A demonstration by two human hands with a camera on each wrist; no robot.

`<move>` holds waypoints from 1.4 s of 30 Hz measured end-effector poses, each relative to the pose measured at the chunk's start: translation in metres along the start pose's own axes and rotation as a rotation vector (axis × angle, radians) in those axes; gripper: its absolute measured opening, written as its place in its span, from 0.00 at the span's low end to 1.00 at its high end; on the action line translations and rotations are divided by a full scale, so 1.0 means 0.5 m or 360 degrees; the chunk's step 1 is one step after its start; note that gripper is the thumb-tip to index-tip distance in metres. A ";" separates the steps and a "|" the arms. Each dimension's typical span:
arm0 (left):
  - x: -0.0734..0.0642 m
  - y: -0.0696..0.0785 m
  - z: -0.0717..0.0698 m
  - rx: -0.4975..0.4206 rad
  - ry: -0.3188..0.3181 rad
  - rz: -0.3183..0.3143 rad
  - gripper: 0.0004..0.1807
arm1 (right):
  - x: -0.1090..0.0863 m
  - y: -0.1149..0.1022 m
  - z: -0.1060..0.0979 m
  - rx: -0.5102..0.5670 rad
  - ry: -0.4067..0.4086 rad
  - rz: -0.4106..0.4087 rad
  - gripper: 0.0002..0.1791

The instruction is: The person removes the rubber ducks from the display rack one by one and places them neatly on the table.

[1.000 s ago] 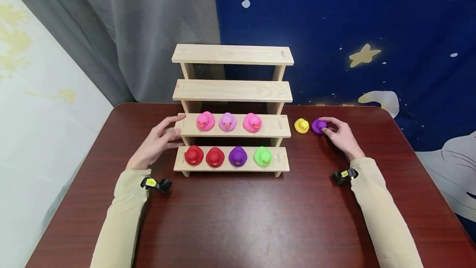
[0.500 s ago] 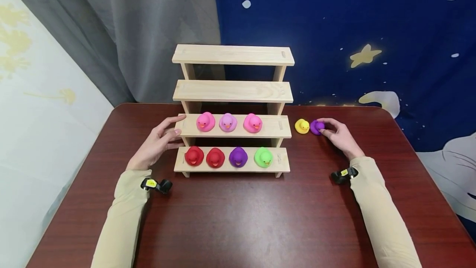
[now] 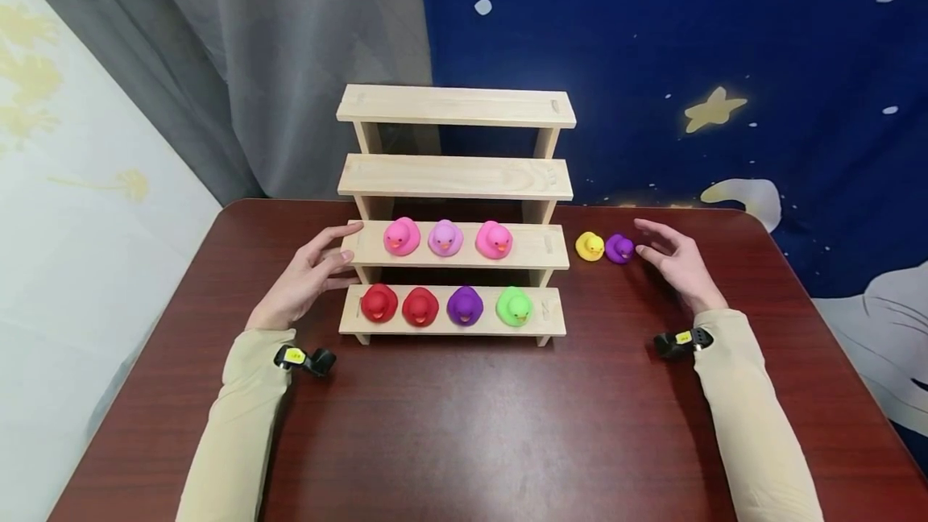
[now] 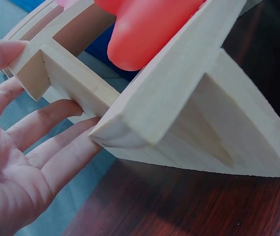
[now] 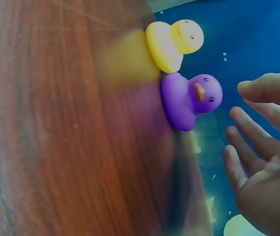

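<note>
My left hand (image 3: 304, 276) rests at the left end of a stepped wooden shelf (image 3: 457, 177), thumb and forefinger on its second tier from the bottom. In the left wrist view the other fingers lie fairly straight along the side panel (image 4: 76, 78). My right hand (image 3: 674, 264) is apart from a purple rubber duck (image 5: 182, 103), just to its right, fingers spread and holding nothing. Beside that duck on the table stands a yellow rubber duck (image 5: 167, 46).
The second tier bears a pink duck (image 3: 402, 237), a lilac duck (image 3: 445, 238) and another pink duck (image 3: 495, 240). Along the lowest tier stand two red ducks (image 3: 379, 303), a purple duck (image 3: 465, 306) and a green duck (image 3: 515, 306). Curtains (image 3: 326, 47) hang behind the table (image 3: 464, 425).
My right hand slid the purple duck left toward the yellow one, then let go and drew back to the right. The left hand has stayed on the shelf.
</note>
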State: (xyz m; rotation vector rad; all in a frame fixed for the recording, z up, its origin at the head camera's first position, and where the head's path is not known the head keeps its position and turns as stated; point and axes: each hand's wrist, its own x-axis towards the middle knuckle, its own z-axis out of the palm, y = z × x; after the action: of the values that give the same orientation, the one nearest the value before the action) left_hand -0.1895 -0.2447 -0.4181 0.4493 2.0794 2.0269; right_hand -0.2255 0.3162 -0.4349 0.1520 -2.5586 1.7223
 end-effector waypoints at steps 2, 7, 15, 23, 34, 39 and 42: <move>0.000 0.001 -0.001 0.0001 0.0001 0.0001 0.26 | 0.000 -0.003 -0.002 0.0021 0.0007 0.0013 0.26; 0.001 0.001 -0.005 0.0012 -0.0002 0.0005 0.26 | 0.000 -0.018 0.001 0.0009 0.0006 -0.0024 0.26; 0.000 -0.001 -0.007 0.0007 0.0012 -0.0010 0.26 | -0.006 -0.046 0.023 0.0169 -0.0044 -0.0216 0.24; -0.001 0.000 -0.006 0.0004 0.0014 -0.0011 0.26 | -0.014 -0.087 0.047 0.0279 -0.0123 -0.0331 0.22; -0.001 0.001 -0.004 0.0026 0.0016 -0.0015 0.26 | -0.027 -0.151 0.089 0.0272 -0.0241 -0.0437 0.20; 0.000 0.000 -0.004 0.0045 0.0019 -0.0025 0.26 | -0.029 -0.177 0.116 0.0239 -0.0320 -0.0482 0.18; 0.001 -0.001 -0.003 0.0059 0.0018 -0.0027 0.26 | -0.028 -0.192 0.134 0.0257 -0.0365 -0.0532 0.18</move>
State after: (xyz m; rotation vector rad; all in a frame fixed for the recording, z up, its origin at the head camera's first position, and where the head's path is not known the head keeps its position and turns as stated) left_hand -0.1906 -0.2459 -0.4184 0.4263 2.1235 1.9889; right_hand -0.2003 0.2187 -0.3730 0.7780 -2.3532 1.8629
